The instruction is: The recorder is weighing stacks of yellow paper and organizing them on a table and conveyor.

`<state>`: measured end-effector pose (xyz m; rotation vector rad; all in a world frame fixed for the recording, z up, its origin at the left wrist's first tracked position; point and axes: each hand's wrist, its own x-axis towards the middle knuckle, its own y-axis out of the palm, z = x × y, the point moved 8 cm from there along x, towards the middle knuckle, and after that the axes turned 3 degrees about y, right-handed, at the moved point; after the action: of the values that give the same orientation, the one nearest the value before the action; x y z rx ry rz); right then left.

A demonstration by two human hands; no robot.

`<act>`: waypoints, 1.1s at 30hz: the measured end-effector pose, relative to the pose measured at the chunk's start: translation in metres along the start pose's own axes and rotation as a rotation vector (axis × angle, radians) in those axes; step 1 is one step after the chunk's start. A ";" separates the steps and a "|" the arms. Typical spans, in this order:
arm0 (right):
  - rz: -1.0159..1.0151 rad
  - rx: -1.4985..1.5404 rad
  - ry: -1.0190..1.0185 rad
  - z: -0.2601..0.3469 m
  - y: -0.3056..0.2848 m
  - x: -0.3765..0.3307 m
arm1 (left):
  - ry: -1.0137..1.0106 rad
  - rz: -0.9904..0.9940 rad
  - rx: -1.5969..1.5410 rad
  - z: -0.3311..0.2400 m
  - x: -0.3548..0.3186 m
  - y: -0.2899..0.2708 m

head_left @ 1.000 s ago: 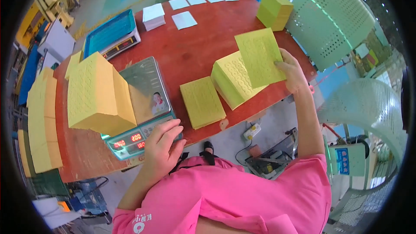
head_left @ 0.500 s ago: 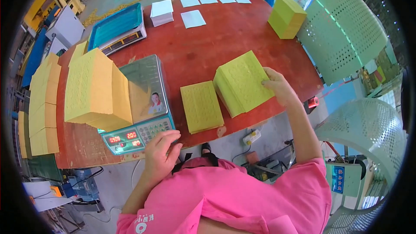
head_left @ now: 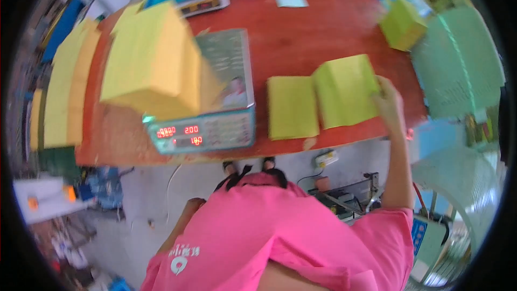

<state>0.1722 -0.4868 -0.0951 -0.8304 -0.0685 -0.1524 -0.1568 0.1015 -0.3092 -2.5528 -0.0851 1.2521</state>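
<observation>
Lengthwise, a thick stack of yellow paper [head_left: 347,94] points away from a pink-shirted person [head_left: 242,215], its long axis running toward the far side of the red desk [head_left: 318,27], far end leaning slightly left. It sits on the right half of the desk, just beside a lower pile of yellow sheets [head_left: 293,108] that runs straight front to back. The right hand [head_left: 390,106], its forearm [head_left: 397,178] reaching almost straight forward, is at the stack's right edge, fingers angled forward and left; blur hides whether that grip pinches the top sheet or only touches it. The left hand [head_left: 195,203] hangs short of the desk beside the torso, mostly hidden, its grip impossible to tell. Farther left, a tall block of yellow paper [head_left: 151,64] rests on a scale [head_left: 226,129] with red lit digits.
</observation>
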 end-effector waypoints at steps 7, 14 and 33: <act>-0.254 -0.145 -0.054 0.033 -0.028 -0.013 | -0.217 -0.190 -0.050 0.117 -0.122 -0.067; -0.154 0.035 -0.259 0.155 0.047 -0.028 | -0.201 -0.180 -0.039 0.144 -0.122 -0.095; -0.146 0.193 -0.312 0.236 0.142 -0.088 | 0.077 0.009 0.133 0.097 -0.005 -0.133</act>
<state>0.1081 -0.2088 -0.0504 -0.6508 -0.4317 -0.1504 -0.2255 0.2504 -0.3225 -2.4858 0.0248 1.1213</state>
